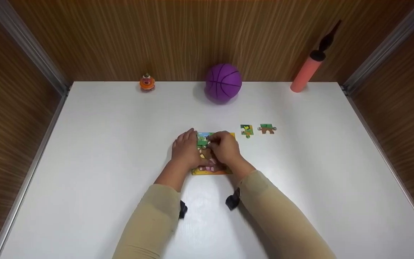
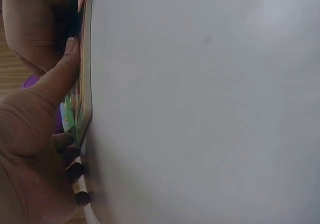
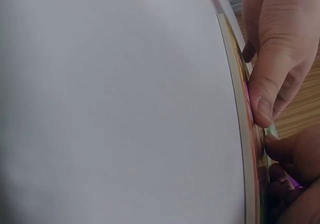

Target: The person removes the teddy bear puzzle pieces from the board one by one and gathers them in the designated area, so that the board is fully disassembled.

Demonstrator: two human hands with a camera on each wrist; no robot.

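Observation:
A jigsaw puzzle [image 1: 212,172] in a flat frame with a yellow-orange border lies on the white table, partly covered by both hands. My left hand [image 1: 187,150] rests along its left side, fingers extended; in the left wrist view the thumb [image 2: 62,68] of that hand presses on the face of the puzzle. With thumb and forefinger, my right hand [image 1: 226,148] pinches a green and blue puzzle piece [image 1: 202,139] at the upper left of the puzzle. The fingers [image 3: 280,146] of the right hand are bent close to the surface in the right wrist view.
Two loose puzzle pieces, one green and yellow [image 1: 247,130] and one green and brown [image 1: 267,128], lie right of the puzzle. Along the back stand a small orange toy [image 1: 147,82], a purple ball [image 1: 223,82] and a coral hand pump [image 1: 306,73]. Wood-grain panels [image 1: 178,36] enclose the table.

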